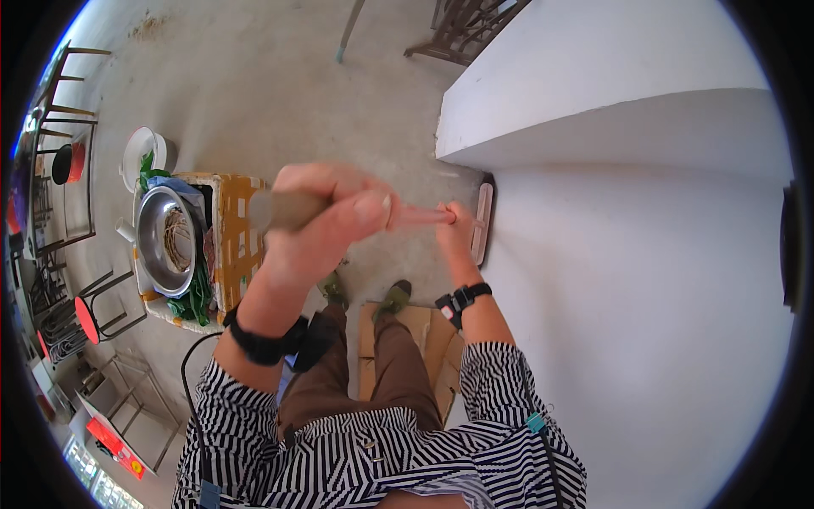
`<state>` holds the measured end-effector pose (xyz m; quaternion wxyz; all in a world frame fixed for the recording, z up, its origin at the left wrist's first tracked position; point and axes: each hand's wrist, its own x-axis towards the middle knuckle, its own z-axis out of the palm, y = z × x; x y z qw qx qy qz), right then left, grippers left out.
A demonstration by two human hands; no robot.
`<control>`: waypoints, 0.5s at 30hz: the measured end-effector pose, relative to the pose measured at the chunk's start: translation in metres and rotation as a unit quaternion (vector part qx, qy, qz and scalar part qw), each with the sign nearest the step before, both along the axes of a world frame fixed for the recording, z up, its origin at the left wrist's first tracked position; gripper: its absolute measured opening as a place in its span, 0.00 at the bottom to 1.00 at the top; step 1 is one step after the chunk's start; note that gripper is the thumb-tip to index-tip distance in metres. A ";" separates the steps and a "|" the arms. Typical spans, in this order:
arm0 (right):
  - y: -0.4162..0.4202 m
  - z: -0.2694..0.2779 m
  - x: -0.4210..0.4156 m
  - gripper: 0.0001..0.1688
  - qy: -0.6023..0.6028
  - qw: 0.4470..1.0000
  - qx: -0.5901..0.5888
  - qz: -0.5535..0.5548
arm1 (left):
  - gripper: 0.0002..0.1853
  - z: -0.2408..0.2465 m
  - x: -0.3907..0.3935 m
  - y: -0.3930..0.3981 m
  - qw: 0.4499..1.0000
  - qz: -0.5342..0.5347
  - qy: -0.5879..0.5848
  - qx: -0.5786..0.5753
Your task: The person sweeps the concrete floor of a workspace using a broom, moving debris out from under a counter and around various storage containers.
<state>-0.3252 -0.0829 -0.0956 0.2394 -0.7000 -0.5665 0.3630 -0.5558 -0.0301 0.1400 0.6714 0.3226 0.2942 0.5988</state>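
Observation:
My left hand (324, 223) is wrapped around the upper end of a long pink handle (420, 216) and looks blurred close to the camera. Lower on the same handle, my right hand (456, 229) grips it. The handle leads down to a long, narrow pinkish head with a dark edge, a broom or floor mop head (483, 219). That head lies on the floor along the foot of the white wall (623, 273). Its underside is hidden, so bristles or pad cannot be told apart. Both wrists wear black straps.
Flattened cardboard (365, 343) lies by my feet. To the left stands a taped foam box (238, 242) bearing a steel basin (146, 254) and green leaves, with a white bucket (133, 149) beyond. A red-topped stool (87, 320) is farther left. A white wall corner (445, 127) juts out ahead.

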 end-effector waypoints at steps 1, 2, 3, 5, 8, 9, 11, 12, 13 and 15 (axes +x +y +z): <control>0.012 -0.012 0.005 0.13 -0.024 0.999 0.026 0.010 | 0.16 -0.007 0.006 0.010 0.999 0.019 0.012 -0.035; 0.023 -0.023 0.010 0.12 -0.048 0.997 0.051 0.021 | 0.16 -0.008 0.008 0.020 0.999 0.024 0.012 -0.032; 0.036 -0.026 0.006 0.11 -0.022 0.997 0.032 0.059 | 0.16 -0.008 0.006 0.027 0.999 0.038 0.018 -0.029; 0.052 -0.034 0.011 0.09 0.015 0.993 -0.011 0.115 | 0.15 -0.015 0.008 0.026 0.998 0.056 0.024 -0.031; 0.017 -0.057 0.008 0.09 0.076 0.979 -0.047 0.184 | 0.12 -0.012 0.008 -0.034 0.990 0.116 0.071 -0.025; 0.009 -0.055 -0.004 0.07 0.081 0.970 -0.043 0.224 | 0.11 -0.003 0.010 -0.053 0.983 0.151 0.102 -0.012; -0.008 -0.046 -0.032 0.06 0.102 0.954 -0.027 0.282 | 0.11 0.031 0.010 -0.075 0.969 0.156 0.192 -0.021; -0.013 -0.038 -0.048 0.06 0.123 0.945 -0.013 0.303 | 0.11 0.047 0.007 -0.081 0.966 0.148 0.210 -0.008; -0.016 -0.020 -0.063 0.07 0.151 0.940 -0.022 0.304 | 0.12 0.065 0.002 -0.085 0.962 0.146 0.231 0.004; -0.021 0.024 -0.077 0.09 0.195 0.936 -0.040 0.292 | 0.11 0.090 -0.011 -0.080 0.978 0.038 0.183 0.091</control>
